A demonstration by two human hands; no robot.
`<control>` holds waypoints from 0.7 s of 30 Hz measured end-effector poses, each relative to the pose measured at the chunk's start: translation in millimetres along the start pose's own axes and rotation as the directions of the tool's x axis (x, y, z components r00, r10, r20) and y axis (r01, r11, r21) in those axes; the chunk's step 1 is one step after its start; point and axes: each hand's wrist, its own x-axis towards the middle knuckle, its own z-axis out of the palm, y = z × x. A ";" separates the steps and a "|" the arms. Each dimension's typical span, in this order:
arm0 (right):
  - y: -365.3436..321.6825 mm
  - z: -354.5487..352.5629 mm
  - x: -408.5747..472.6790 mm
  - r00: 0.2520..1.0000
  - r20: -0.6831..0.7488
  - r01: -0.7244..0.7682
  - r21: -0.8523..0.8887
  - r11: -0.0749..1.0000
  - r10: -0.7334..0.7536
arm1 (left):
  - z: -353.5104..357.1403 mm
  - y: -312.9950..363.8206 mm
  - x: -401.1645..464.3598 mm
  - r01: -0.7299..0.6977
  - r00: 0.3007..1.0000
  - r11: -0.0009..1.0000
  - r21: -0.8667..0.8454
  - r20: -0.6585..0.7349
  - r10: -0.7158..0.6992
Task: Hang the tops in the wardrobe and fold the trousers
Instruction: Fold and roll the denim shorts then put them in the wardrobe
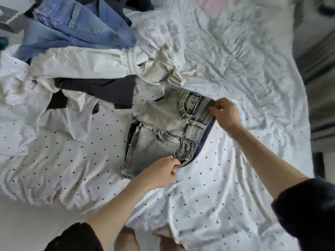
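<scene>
Clothes are lying heaped toward the far left corner of the bed (226, 178): pale blue jeans (76, 28) on top, a cream smocked garment (81, 64) below them, a dark top (97, 89) and a white garment (59, 109) nearer the middle, probably waiting their turn. Toward the near edge, the left hand (159, 173) is pinching one end of the waistband of a pair of faded denim shorts (163, 127), fingers curled round the cloth. The shorts are lying flat on the middle of the bed, stiff, grey-washed, with frayed hems and a darker blue inner band. At the waistband's far end the right hand (224, 115) is gripping it as well. Both hands are likely pulling the waistband taut to square the shorts for folding. The polka-dotted sheet is rumpling softly around them.
</scene>
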 end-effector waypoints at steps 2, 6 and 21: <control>12.7 -16.7 10.9 0.996 -0.087 -0.012 0.027 1.000 0.014 | 10.8 23.3 13.8 -0.056 0.998 0.998 -0.002 -0.010 0.056; 62.4 -29.3 15.7 0.987 -0.107 -0.101 0.167 0.981 0.119 | 42.4 55.0 33.4 -0.138 0.976 0.990 0.023 0.174 0.132; 155.3 76.3 -143.8 0.772 0.373 -0.609 0.208 0.765 0.514 | 64.0 -57.4 3.1 -0.132 0.984 0.736 0.664 -0.002 0.178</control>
